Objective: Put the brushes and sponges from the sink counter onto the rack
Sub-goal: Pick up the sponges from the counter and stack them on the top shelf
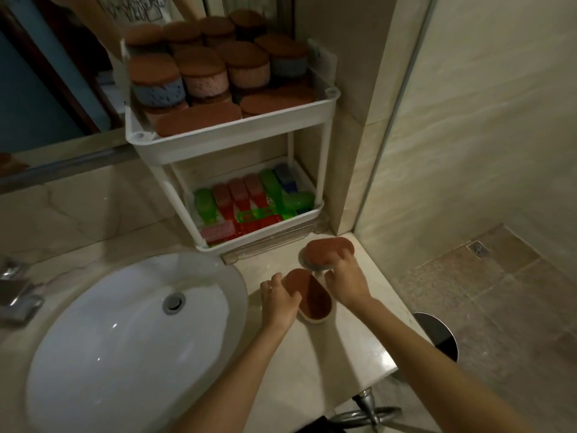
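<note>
Two brown-topped oval sponges lie on the counter to the right of the sink. My left hand closes on the nearer sponge, fingers curled over its left edge. My right hand grips the farther sponge from its near side. The white two-tier rack stands behind them against the wall. Its top tier is packed with stacked brown-topped sponges. Green, red, pink and blue brushes fill the bottom tier.
A white oval sink basin takes up the left, with a chrome tap at its far left. A mirror hangs behind. The counter edge drops to a tiled shower floor with a drain on the right.
</note>
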### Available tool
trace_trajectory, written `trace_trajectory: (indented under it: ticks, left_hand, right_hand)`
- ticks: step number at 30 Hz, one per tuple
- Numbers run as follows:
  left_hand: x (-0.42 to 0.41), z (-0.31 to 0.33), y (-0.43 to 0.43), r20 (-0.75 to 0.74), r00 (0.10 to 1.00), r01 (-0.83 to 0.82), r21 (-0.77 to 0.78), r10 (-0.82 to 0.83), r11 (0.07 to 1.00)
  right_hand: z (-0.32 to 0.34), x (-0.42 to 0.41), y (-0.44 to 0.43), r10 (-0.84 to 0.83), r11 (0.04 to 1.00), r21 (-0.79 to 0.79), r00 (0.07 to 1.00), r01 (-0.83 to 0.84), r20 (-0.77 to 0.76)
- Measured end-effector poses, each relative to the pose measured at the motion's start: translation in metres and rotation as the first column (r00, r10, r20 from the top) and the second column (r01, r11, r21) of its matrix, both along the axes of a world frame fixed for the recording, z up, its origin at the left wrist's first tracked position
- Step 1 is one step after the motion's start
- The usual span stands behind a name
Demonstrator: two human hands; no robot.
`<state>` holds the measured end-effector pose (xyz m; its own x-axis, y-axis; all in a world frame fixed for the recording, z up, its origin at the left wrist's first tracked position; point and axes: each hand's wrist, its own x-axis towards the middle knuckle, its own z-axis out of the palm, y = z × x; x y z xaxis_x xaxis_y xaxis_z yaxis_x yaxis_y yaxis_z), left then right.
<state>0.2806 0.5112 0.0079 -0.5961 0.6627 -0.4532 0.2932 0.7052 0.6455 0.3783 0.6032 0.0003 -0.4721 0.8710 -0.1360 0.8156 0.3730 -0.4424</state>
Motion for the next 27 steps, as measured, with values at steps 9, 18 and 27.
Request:
trace_trajectory:
  ticks: [9, 18, 27]
  left_hand:
    - [0.008, -0.006, 0.009, -0.028, 0.999, 0.023, -0.222, -0.030, 0.975]
    - [0.015, -0.012, 0.015, -0.044, 0.982, 0.169, -0.241, -0.185, 0.956]
    - [0.006, -0.018, -0.001, -0.136, 0.957, 0.216, -0.263, -0.258, 0.940]
  right_hand:
    - [-0.008, -0.007, 0.035, 0.160, 0.987, -0.086, 0.900, -0.136, 0.405]
    - [-0.005, 0.006, 0.012, 0.172, 0.967, -0.240, 0.905, -0.080, 0.390]
    - [0.008, 0.006, 0.007, 0.129, 0.977, -0.203, 0.928, -0.060, 0.348]
